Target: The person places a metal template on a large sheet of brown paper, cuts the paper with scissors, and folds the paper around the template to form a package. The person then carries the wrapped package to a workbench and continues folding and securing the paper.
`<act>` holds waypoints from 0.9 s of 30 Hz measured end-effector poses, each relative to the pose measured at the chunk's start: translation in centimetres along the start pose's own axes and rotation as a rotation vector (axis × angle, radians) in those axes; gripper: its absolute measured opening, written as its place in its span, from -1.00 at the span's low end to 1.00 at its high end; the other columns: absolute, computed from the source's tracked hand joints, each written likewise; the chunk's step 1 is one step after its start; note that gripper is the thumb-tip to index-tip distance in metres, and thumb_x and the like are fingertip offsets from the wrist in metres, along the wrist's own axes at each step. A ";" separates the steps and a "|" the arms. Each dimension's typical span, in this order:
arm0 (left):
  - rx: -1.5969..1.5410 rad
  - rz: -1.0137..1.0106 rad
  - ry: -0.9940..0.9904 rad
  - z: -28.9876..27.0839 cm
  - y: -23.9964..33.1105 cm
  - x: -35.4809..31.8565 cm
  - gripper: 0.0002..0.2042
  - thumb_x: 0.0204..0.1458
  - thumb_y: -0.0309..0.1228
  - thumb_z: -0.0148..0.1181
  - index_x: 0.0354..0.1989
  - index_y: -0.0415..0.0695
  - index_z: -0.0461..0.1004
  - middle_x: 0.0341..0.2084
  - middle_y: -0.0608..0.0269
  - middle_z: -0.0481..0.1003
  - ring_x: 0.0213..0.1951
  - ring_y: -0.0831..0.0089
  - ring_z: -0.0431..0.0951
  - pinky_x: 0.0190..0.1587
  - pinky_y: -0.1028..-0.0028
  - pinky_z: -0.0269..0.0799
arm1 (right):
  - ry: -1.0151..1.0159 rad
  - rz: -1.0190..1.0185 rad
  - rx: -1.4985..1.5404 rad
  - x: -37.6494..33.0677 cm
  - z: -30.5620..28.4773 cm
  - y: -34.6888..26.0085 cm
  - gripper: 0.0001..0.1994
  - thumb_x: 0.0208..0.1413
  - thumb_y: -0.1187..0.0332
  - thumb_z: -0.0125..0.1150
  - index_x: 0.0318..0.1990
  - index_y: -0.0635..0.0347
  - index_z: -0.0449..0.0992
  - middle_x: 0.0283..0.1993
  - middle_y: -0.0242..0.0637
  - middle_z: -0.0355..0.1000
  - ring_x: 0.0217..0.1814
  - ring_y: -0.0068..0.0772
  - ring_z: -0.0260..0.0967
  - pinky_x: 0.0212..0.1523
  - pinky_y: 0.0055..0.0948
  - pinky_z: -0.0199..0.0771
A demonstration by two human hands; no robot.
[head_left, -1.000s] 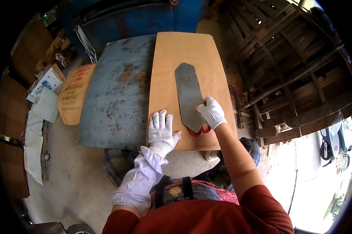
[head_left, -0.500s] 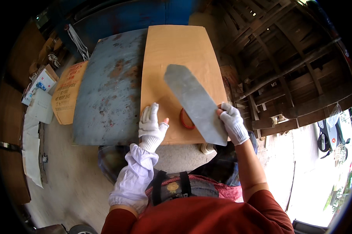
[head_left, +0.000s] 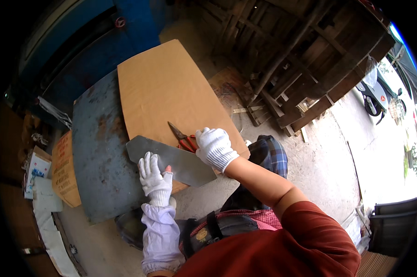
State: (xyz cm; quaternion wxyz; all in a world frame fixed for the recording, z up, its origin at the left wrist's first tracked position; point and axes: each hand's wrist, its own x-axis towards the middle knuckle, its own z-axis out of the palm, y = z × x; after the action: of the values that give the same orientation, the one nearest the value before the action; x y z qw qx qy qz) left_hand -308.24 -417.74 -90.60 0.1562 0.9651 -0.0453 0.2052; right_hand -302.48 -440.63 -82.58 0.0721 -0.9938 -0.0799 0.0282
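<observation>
The metal sheet [head_left: 171, 159] is lying across the near edge of the cardboard [head_left: 167, 92], its pointed end reaching over the blue tabletop [head_left: 97, 152]. It's looking thin, stiff, smooth grey w/ sharp cut edges, prob. light but slippery, so best taken by the long edges w/ gloves. The left hand [head_left: 154, 177] is pressing flat on it, grip spread. The right hand [head_left: 214, 147] is curling over its far edge, grip pinching the sheet. Red-handled snips [head_left: 183, 137] are lying just beside. Cardboard is matte, tan; tabletop is rusty, scuffed.
</observation>
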 end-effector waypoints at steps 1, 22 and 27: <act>0.008 -0.001 -0.008 0.1 0.1 -0.1 -0.40 -0.02 -0.24 0.33 0.24 -0.10 0.36 0.33 0.13 0.29 0.38 -0.04 0.18 0.38 0.04 0.12 | -0.057 0.032 0.005 0.5 -0.1 0.3 -0.73 0.02 0.27 0.29 -0.13 0.16 0.59 -0.12 -0.16 0.58 -0.07 -0.17 0.59 -0.13 -0.26 0.59; 0.019 0.043 -0.025 1.0 -0.7 -0.5 -0.50 0.08 -0.35 0.24 0.24 -0.12 0.37 0.30 0.11 0.34 0.35 -0.02 0.23 0.35 0.11 0.18 | -0.339 -0.139 0.078 -0.6 -1.2 -0.3 -0.67 0.17 0.17 0.13 0.04 0.00 0.57 0.07 -0.38 0.53 0.08 -0.33 0.51 -0.12 -0.22 0.54; 0.066 0.003 -0.039 0.6 -0.6 -0.5 -0.49 0.03 -0.30 0.25 0.21 -0.08 0.40 0.30 0.18 0.35 0.36 0.00 0.23 0.33 0.09 0.19 | -0.296 -0.083 0.174 1.7 -0.5 0.0 -0.71 0.09 0.19 0.18 -0.16 0.12 0.68 -0.14 -0.17 0.63 -0.08 -0.16 0.61 -0.16 -0.26 0.58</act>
State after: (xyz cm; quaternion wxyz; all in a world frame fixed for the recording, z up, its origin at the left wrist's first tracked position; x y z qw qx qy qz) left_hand -308.41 -417.36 -91.50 0.1233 0.9735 -0.0431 0.1878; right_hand -300.80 -440.45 -82.14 0.1465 -0.9646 -0.1278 0.1780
